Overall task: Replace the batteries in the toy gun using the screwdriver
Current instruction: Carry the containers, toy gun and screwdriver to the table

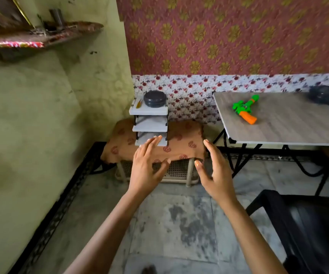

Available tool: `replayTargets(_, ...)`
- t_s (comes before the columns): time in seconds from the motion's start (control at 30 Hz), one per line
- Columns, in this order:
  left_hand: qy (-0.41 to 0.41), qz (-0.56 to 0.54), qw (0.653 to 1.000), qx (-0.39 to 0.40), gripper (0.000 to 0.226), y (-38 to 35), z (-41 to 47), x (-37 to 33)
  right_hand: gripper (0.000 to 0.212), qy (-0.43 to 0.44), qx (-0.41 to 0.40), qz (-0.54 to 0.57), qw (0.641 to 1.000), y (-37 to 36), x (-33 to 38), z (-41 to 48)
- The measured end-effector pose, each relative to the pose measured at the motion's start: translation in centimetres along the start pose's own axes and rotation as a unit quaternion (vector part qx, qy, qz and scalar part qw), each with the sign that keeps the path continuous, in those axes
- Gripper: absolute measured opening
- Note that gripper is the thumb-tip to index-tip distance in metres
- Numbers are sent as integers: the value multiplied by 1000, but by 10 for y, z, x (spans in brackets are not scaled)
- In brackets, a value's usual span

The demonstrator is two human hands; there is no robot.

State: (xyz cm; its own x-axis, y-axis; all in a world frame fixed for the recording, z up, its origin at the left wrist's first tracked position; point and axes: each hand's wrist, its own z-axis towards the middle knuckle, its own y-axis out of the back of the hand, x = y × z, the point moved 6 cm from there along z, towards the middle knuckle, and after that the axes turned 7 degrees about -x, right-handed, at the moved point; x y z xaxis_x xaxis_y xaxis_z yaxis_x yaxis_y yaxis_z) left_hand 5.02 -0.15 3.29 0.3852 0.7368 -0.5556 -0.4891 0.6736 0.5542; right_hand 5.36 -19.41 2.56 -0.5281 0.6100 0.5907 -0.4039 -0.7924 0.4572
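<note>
Toy gun (245,108) flat on table (290,123), orange grip toward lower right.

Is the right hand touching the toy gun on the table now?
Apart. In the head view the toy gun lies on the table, while the right hand hovers open off the table's left edge, with bare tabletop between them.

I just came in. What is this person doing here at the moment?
A person holds both hands out empty: the left hand and the right hand are open, in front of a small white rack that stands on a cloth-covered stool. On the rack's top shelf lie a thin yellow tool, probably the screwdriver, and a dark round container. The toy gun lies untouched on the table to the right.
</note>
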Motion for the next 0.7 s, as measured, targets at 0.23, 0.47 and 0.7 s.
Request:
replayTargets(0.23,65,12,998,13,67,-18,41,92,60,-86,43,24,995,-92,-32,38)
replayTargets(0.47,83,21,995,57,67,-23,105,175,57,-99,56,-4,994,-175,-39,98)
replayTargets(0.7,91,35,991,88,64,-49,182,241,56,-117,70,-25,990,-246,-69,167)
